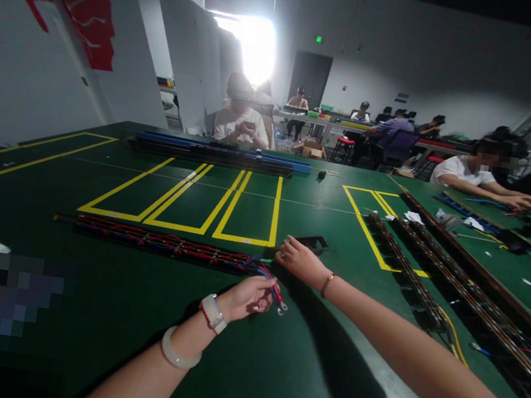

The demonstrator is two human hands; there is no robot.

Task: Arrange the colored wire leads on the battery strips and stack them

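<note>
A long black cable strip (165, 244) with red and blue wires along it lies crosswise on the green table. My left hand (249, 297) is closed around a bundle of red and blue wires (277, 291) at the strip's right end. Metal ring terminals (282, 308) stick out past its fingers. My right hand (300, 262) is pinched at the end of a green wire (266, 261) from the same strip; its fingertips partly hide that end. Just behind the right hand, a black frame-like part (314, 243) rests on the table.
Yellow tape outlines (244, 241) mark the green table (222, 364). Several wired strips (470, 287) lie at the right, with white scraps (413, 217) among them. Blue and black rails (217, 153) lie along the far edge. One person (241, 120) sits opposite, another (467, 171) at the right.
</note>
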